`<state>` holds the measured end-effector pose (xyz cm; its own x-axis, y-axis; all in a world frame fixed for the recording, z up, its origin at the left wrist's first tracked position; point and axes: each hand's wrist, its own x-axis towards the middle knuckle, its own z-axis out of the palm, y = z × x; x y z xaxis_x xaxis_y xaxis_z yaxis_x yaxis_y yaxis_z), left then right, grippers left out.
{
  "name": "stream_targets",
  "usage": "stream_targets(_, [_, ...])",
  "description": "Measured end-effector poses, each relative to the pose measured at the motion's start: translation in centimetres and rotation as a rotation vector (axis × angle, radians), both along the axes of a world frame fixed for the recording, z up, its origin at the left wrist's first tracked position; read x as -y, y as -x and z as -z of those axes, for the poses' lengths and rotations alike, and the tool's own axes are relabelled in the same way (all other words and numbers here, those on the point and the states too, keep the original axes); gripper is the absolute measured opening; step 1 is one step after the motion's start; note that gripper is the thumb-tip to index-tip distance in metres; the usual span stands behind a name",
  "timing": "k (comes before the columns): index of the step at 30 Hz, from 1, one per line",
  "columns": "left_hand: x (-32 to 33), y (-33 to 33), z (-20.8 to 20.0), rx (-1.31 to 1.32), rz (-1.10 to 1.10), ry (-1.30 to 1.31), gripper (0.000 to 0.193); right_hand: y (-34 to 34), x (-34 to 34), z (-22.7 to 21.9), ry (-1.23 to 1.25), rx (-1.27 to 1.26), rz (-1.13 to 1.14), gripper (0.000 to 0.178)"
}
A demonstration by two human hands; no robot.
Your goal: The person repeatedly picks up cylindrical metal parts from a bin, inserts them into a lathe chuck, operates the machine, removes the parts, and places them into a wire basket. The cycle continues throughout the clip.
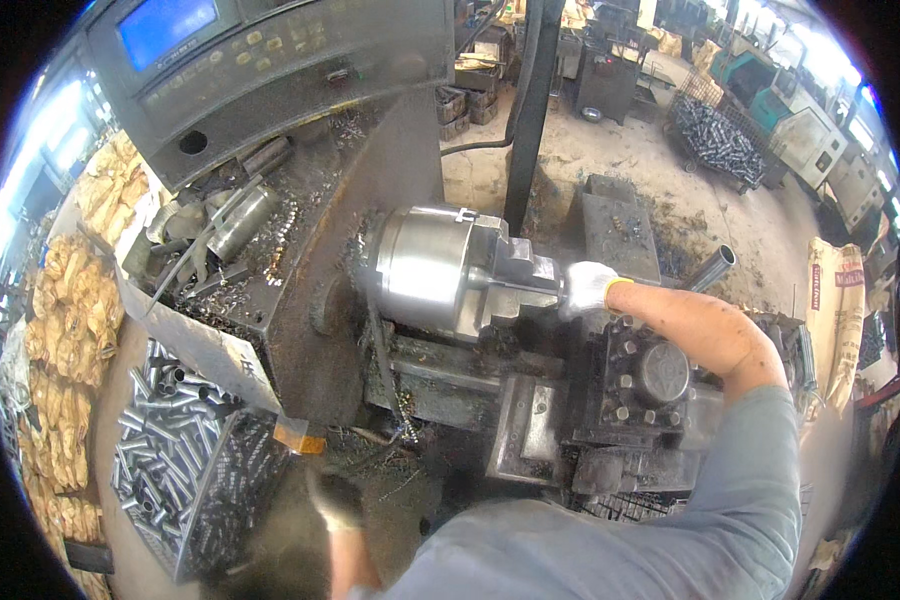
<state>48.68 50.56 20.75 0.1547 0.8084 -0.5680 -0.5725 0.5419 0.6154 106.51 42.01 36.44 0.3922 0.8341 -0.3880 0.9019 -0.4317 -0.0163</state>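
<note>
The lathe chuck [425, 265] is found just left of the gloved right hand [585, 289]; whether anything is gripped there cannot be told. The left hand [338, 502] is blurred, its grip unclear, with metal tubes [165, 435] to its left. The chuck jaws should be approached only when rotation is stopped.

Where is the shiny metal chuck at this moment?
In the head view, the chuck is slightly left of centre, immediately left of the gloved right hand, below and right of the control panel.

Grey-blue shirt [610, 545], white yellow-edged glove [587, 288].
</note>
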Motion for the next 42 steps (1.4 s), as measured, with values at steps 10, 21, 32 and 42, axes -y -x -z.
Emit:
stream_targets(10, [-8.4,5.6,1.0,-0.06,0.125,0.044,0.033,7.5,1.9,-8.3,-0.089,0.405,-0.037,0.029])
stream_targets(21, [-3.0,-0.3,-7.4,-1.265,-0.191,-1.197,0.037,20.5,5.9,7.1,0.223,0.298,-0.094,0.042])
stream_targets(32, [-16.7,-33.0,-34.6,-1.551,0.236,-1.649,0.084,26.6,18.1,4.5,-0.759,-0.35,-0.157,0.042])
stream_targets(42, [-1.8,-22.4,-19.2,-0.929,0.434,-1.919,0.012,28.1,22.0,7.1,-0.671,-0.487,-0.194,0.034])
